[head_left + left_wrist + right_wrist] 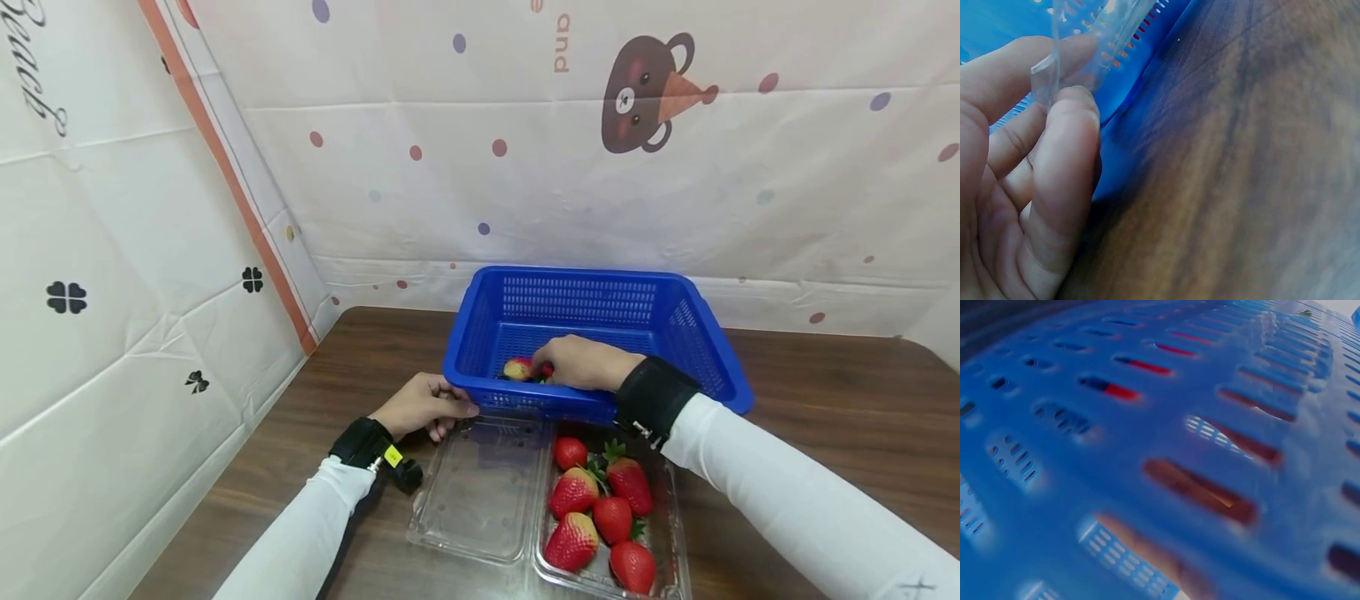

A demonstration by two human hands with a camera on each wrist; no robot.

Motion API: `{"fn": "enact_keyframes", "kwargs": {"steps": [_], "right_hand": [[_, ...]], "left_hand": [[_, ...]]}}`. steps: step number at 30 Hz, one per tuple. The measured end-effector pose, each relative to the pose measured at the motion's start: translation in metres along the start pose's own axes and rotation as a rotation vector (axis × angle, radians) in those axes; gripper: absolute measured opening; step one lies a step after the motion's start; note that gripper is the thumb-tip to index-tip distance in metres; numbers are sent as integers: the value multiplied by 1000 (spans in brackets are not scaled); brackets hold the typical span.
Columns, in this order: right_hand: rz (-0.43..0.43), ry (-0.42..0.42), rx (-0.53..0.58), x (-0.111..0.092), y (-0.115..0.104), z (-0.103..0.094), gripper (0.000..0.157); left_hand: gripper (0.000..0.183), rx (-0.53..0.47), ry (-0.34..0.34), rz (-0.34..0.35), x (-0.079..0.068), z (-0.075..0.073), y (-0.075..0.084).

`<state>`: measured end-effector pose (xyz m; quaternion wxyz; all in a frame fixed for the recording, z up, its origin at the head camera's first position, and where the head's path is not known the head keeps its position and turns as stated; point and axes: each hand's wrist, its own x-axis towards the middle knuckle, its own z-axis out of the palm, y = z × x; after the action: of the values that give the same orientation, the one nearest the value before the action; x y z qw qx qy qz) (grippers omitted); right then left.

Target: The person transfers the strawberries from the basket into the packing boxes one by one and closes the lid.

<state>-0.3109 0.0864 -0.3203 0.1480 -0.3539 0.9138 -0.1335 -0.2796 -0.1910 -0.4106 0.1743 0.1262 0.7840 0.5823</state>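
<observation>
My left hand (429, 407) pinches the far left corner of a clear plastic lid (480, 500), close by the front left of a blue basket (600, 279). In the left wrist view, the thumb and fingers hold the lid's clear edge (1044, 75). My right hand (581, 363) reaches down inside the basket, its fingertips around a red strawberry (548, 369) that they partly cover. Just left of it lies a paler-tipped strawberry (517, 369). Through the basket's slotted wall (1116, 444), the right wrist view shows bits of red and of the fingers.
Joined to the lid's right side is a clear plastic box (678, 533) with several strawberries (573, 542) in it, in front of the basket. All stand on a brown wooden table (817, 417). Behind and to the left hangs a printed cloth (450, 192).
</observation>
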Motion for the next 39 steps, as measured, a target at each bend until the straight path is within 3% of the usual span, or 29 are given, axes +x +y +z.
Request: {"fn": "enact_keyframes", "kwargs": {"steps": [11,28,39], "right_hand": [[62,-80,31,4,0,-2,29],[43,-83,26,5,1,-3,12],[34,-68,57,3,2,-3,12]], "left_hand": [[27,-10,-3,8,1,-2,0],[28,5,-1,-11,-1,-1,1],[28,-4,2,-3,0,-1,-1]]}}
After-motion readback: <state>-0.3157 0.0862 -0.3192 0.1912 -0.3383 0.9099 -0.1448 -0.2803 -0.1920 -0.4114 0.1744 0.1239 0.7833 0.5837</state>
